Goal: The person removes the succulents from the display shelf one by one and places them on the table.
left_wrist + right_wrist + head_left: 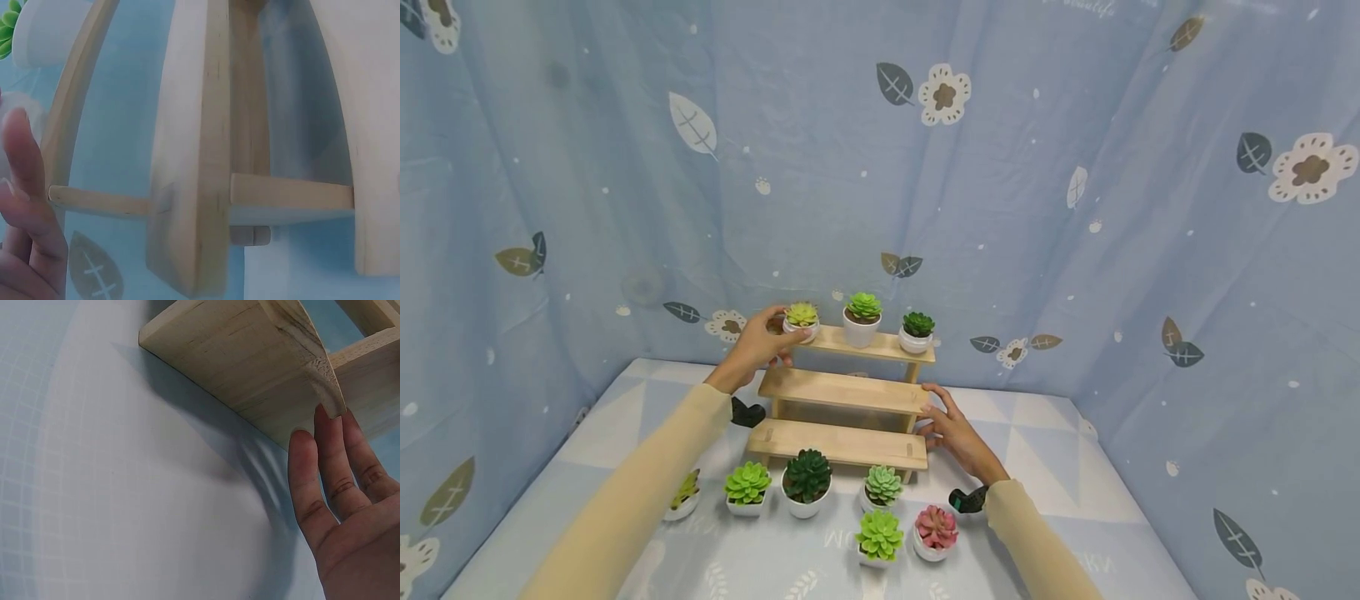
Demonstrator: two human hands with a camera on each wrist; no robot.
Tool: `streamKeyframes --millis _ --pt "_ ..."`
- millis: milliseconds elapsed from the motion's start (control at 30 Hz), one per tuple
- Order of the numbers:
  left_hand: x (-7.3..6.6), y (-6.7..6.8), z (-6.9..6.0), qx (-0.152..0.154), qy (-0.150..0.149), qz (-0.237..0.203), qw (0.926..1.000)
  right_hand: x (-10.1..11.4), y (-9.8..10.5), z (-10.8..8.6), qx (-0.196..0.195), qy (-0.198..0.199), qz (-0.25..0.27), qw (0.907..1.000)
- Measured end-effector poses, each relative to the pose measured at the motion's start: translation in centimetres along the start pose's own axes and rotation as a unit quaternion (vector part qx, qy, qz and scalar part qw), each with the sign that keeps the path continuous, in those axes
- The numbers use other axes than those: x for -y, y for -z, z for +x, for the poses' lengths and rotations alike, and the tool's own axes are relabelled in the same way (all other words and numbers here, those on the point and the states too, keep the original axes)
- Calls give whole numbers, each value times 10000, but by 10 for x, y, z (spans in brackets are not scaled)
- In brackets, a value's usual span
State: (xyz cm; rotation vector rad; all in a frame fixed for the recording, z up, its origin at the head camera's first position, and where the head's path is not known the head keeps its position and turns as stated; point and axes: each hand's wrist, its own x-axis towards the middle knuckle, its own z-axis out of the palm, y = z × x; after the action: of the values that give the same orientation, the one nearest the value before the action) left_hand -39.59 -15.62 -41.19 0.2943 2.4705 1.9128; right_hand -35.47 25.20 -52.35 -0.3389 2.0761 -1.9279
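A three-step wooden plant stand [842, 389] stands on the table. At the left end of its top step, my left hand [758, 346] pinches the white pot of a yellow-green artificial succulent [802, 314] between thumb and fingers. Beside it on that step are a bright green succulent [862, 321] and a dark green one [916, 332], both in white pots. My right hand [955, 431] touches the right end of the middle step. In the right wrist view, straight fingers [304, 462] press lightly at the wood's edge.
In front of the stand are several potted succulents, among them a dark green one [807, 482], a pink one [935, 532] and a bright green one [748, 487]. One pot [682, 504] is partly behind my left sleeve. A patterned blue curtain [1000, 208] hangs behind.
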Motion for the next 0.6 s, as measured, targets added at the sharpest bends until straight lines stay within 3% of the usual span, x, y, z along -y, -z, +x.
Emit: streamKeyframes --millis 600 --pt "-8 4 -15 -246 -95 100 9996 -3 0 0 -79 60 -53 9999"
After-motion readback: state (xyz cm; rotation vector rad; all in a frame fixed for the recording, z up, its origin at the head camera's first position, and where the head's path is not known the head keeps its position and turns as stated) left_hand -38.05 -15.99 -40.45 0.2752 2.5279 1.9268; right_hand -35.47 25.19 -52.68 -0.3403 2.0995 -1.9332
